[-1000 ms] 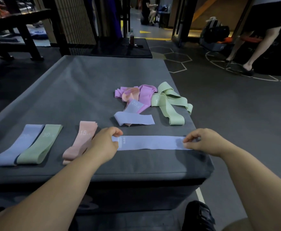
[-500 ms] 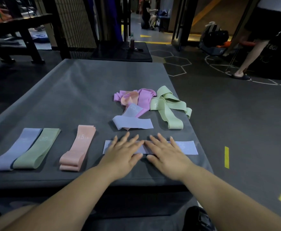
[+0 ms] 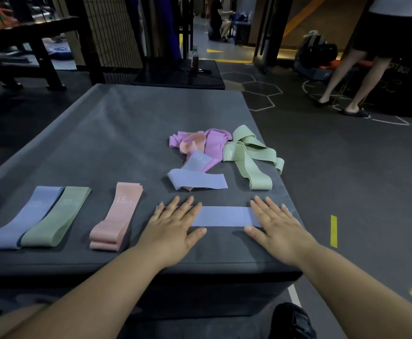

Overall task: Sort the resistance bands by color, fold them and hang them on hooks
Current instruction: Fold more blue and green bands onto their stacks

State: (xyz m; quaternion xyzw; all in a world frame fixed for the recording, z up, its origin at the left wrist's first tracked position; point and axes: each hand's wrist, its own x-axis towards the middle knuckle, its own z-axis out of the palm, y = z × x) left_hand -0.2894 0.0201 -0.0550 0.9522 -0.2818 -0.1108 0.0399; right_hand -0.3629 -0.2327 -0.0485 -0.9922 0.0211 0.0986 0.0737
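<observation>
Two-handed press on lilac band | lays left hand flat on its left end, fingers straight and spread | right hand likewise on right end | tangled pile just beyond fingertips | folded pink band left of left fingers

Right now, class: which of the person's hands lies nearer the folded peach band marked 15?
Left. The left hand presses one end of the lavender band, beside the peach band; the right hand presses its far end.
</observation>
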